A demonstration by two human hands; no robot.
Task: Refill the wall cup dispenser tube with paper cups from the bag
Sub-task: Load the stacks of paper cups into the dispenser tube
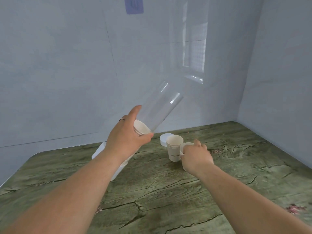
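Gripping a clear, smooth plastic dispenser tube (160, 108) near its lower end, L hand (125, 137) has fingers (135, 110) and thumb wrapped round it. Tube is 1 straight cylinder, held in the air up-left of the standing cup (174, 149). Its long axis is tilted, running from the hand up and right, w/ the open far mouth toward the wall (67, 65). Nested cups (141, 129), white paper w/ ridged rims, sit inside at the hand end; count unclear.

Standing cup is upright on the green wood-grain surface (152, 191), tapered, w/ small print on its side. Lines under its rim hint at a stack.

Just right of it, R hand (196, 156) curls its fingers (197, 142) round 1 more paper cup, the held cup (182, 148).

1 round white lid (163, 139) lies flat just behind the standing cup. 1 flat white rectangular item (101, 152) lies left of it, partly under the L forearm.
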